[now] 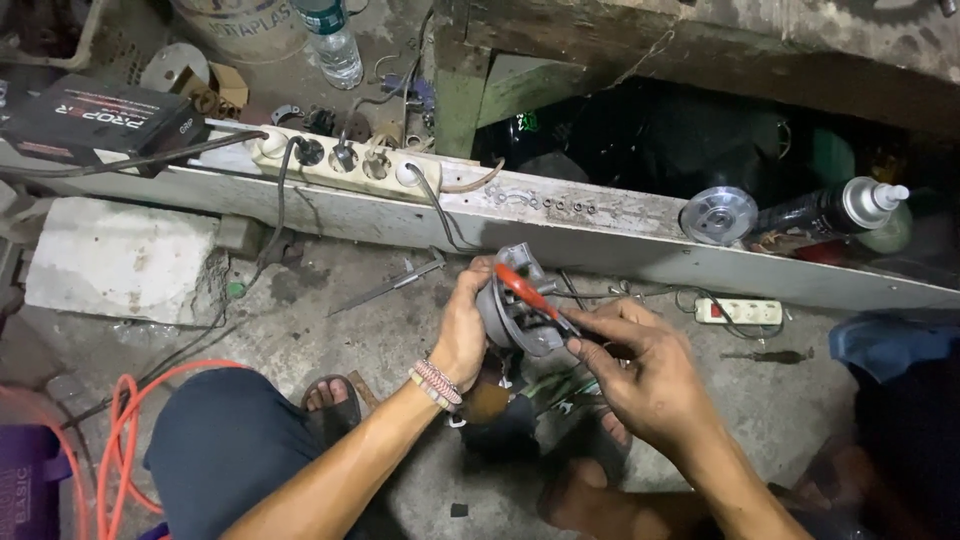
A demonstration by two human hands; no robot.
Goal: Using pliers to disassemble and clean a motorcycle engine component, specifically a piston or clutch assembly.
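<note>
Seen from above, squatting on a concrete floor (pixel 300 330), knees and sandalled feet at the bottom of the view.

Left hand (pixel 462 325) wrapped around the left rim of a grey round motor housing (pixel 512 312), held up in front of the body, open face tilted toward the right hand. Grip closed on the housing: thumb over the near edge, fingers behind it. Beaded bracelets at that wrist.

Right hand (pixel 632 362) pinched shut around the handle of a red-handled tool (pixel 528 293), probably a screwdriver or small pliers. Red part lying across the face of the housing, tip reaching toward its upper left. Exact contact point of the tip too small to tell.

As for progress, judged from this view alone: housing already off whatever it belongs to and free in the hand, with the work on its inner face under way. No loose screws or removed parts clearly visible beside it, so hard to say how much remains.

Around the hands: a long grey metal beam (pixel 560 235) running across the floor just beyond the housing. On it, a white power strip (pixel 340 160) with several plugs in, a round metal pulley-like disc (pixel 718 214) and a dark spray can (pixel 835 208) lying on its side. A smaller white socket strip (pixel 738 311) on the floor to the right. A thin metal tool (pixel 385 287) on the floor to the left of the hands. Orange hose (pixel 125 440) coiled at lower left, plastic water bottle (pixel 332 45) at the top.
</note>
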